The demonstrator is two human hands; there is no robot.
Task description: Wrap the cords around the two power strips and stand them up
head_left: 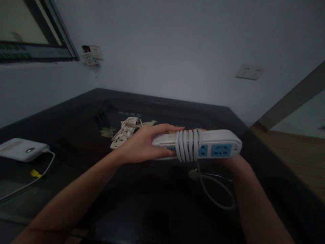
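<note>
Head view: left hand [142, 144] clamped around near end of white power strip [218, 146], cord [188, 145] coiled just beyond fingertips. Right hand [235, 162] underneath, finger state impossible to tell. Second strip [124, 134] behind knuckles on dark table [76, 112].

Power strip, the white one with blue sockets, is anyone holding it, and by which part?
Yes. The left hand grips the power strip at its left end, beside the wrapped cord. The right hand supports the right end from underneath, mostly hidden.

Two power strips [218, 144] [124, 134], three wall sockets [250, 72] [95, 51] [89, 59], one white box [21, 149].
</note>
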